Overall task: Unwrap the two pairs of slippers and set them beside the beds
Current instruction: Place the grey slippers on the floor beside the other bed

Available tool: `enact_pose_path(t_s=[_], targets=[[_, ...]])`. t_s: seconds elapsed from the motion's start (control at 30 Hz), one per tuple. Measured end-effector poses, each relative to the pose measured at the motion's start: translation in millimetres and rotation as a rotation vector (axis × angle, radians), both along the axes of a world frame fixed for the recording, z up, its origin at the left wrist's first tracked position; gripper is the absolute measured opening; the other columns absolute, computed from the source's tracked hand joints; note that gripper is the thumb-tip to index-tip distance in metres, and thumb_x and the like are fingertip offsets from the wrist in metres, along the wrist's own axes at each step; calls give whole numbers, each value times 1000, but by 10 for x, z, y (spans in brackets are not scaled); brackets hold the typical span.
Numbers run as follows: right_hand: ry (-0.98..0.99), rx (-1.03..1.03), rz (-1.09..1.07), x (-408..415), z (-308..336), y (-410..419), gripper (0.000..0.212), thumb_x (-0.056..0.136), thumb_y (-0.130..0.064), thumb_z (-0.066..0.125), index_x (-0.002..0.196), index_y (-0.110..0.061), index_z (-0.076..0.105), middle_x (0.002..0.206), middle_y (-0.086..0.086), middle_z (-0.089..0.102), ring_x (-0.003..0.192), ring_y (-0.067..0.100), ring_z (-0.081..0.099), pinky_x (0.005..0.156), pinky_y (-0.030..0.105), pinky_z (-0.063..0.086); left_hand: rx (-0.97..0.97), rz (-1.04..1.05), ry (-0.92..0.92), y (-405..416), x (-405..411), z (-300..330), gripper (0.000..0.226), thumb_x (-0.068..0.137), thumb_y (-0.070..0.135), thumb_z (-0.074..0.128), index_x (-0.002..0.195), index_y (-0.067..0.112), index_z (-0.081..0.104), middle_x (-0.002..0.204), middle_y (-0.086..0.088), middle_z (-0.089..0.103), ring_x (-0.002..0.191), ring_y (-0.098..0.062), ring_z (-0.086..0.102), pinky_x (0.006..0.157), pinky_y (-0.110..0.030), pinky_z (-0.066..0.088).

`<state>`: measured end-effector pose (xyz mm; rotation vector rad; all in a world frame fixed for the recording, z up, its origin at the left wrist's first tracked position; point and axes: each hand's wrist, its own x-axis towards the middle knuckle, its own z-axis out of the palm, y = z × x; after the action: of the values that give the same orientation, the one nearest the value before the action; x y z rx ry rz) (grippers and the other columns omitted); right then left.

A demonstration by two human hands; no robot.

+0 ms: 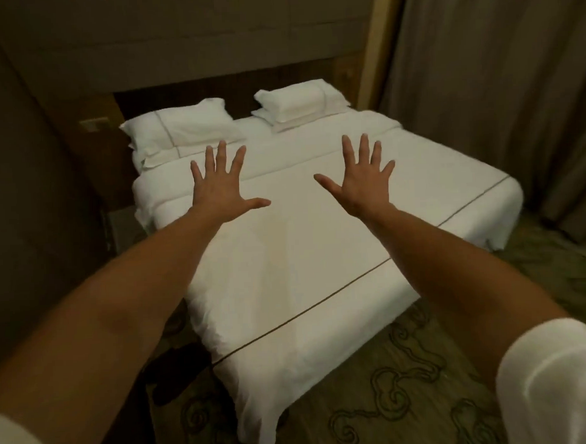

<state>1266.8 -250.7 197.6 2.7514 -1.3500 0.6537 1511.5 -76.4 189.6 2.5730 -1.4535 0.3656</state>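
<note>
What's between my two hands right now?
Only bare white duvet shows between the left hand and right hand in the head view; no slippers.

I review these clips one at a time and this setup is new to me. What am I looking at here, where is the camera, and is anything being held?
There is no machine: a person wears one wide-angle camera on the head, looking forward and down, so you see their own arms. The left hand and right hand are stretched out with fingers spread, holding nothing. Beyond them is a made bed with a white cover, a pillow on the left and a stack of pillows on the right. A patterned carpet surrounds it, with curtains on the right. No slippers are visible in this picture.
</note>
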Motion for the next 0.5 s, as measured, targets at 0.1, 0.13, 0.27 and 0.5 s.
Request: enact_pose_path(t_s=[0.1, 0.13, 0.27, 0.5], targets=[[-8, -57, -123, -658, 147, -380, 103, 80, -96, 11, 164, -37, -2, 174, 6, -2, 159, 41, -1, 120, 73, 4, -29, -133, -14, -801, -505, 64, 126, 59, 104, 28, 157, 35, -12, 168, -9, -14, 154, -38, -13, 120, -65, 2], [-3, -73, -170, -892, 188, -516, 103, 80, -96, 10, 164, -37, -1, 174, 6, 0, 159, 40, 0, 121, 72, 3, -34, -177, -23, -1062, -716, 57, 125, 59, 104, 27, 157, 36, -12, 168, -9, -13, 154, -38, -13, 120, -65, 2], [31, -118, -349, -1987, 194, -1155, 97, 83, -93, 8, 164, -38, 4, 173, 6, 7, 160, 36, 4, 123, 67, 3, -44, -331, -18, -2178, -1660, -44, 118, 63, 103, 23, 158, 38, -5, 169, -7, -10, 155, -37, -10, 121, -64, 3], [28, -119, -463, -3823, 281, -2431, 82, 90, -85, 25, 161, -47, 8, 174, 5, 4, 160, 33, 3, 125, 63, 13, -120, -493, -3, -4179, -3289, 3, 108, 72, 98, 17, 159, 37, -3, 169, -6, -10, 155, -37, -8, 119, -62, 0]])
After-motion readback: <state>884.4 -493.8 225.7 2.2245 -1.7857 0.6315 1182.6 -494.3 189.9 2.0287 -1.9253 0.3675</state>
